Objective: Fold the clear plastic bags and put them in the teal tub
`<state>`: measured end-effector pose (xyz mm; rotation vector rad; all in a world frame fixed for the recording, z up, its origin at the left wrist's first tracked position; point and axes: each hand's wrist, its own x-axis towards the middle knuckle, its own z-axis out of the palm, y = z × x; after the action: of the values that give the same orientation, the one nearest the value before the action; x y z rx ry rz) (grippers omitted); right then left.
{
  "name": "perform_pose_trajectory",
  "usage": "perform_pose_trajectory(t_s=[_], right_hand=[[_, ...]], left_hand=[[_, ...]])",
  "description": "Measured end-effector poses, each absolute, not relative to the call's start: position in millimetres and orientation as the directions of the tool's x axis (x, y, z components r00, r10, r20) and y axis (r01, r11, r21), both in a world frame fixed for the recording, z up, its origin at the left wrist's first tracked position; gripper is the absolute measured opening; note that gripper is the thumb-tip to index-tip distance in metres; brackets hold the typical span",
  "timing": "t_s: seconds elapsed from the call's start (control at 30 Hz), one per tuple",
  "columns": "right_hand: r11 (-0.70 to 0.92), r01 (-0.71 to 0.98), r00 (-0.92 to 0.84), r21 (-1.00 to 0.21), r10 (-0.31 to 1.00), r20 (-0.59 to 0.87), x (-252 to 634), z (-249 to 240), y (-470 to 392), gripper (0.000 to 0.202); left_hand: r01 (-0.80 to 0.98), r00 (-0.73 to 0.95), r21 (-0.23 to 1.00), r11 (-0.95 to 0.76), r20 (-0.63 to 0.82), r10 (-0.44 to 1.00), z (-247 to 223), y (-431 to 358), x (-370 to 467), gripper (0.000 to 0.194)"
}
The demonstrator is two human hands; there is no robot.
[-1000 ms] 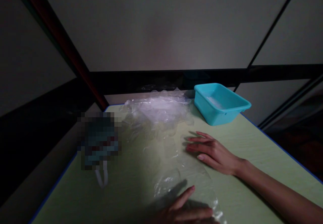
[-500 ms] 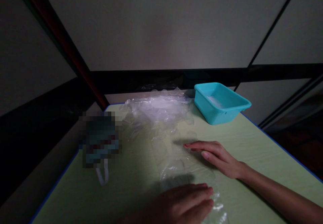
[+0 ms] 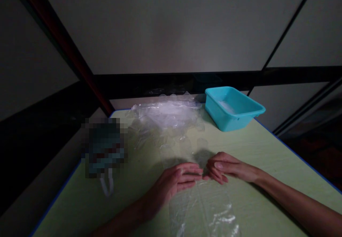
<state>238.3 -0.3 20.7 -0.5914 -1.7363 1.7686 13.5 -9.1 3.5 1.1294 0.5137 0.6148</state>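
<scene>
A clear plastic sheet or bag [image 3: 203, 208] lies flat on the light green table [image 3: 267, 151], running down to the bottom edge of the view. My left hand [image 3: 179, 180] is over its upper left part, fingers stretched out toward the right and slightly apart, with nothing seen in them. Just right of those fingertips, my right hand [image 3: 221, 167] is at the sheet's upper edge with its fingers curled in and the thumb resting against them. Whatever those fingers hold, if anything, is hidden. Behind both hands lies a crumpled pile of clear plastic [image 3: 171, 114].
A turquoise basin [image 3: 232, 117] with something whitish inside stands at the back right. At the left is a blurred-out greenish item [image 3: 105, 148] with a white loop [image 3: 107, 183]. Pale panels [image 3: 173, 26] rise behind the table.
My left hand has moved up and away from the bottom edge, closer to my right hand. My right hand's fingers, stretched out before, are now curled in.
</scene>
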Motion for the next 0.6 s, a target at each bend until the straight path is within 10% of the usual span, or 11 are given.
perform_pose_trajectory(t_s=[0.3,0.6], right_hand=[[0.299,0.047,-0.757,-0.953,0.633,0.162,234.2,32.3,-13.9,0.028],[0.864,0.067,-0.973,-0.499,0.167,0.160,212.4,34.5,-49.9,0.018]], left_hand=[[-0.262,0.724,0.913,0.312,-0.028,0.689,25.1,-9.6,11.8,0.054],[-0.227,0.787,0.914,0.335,-0.031,0.617,21.0,-1.6,8.5,0.053]])
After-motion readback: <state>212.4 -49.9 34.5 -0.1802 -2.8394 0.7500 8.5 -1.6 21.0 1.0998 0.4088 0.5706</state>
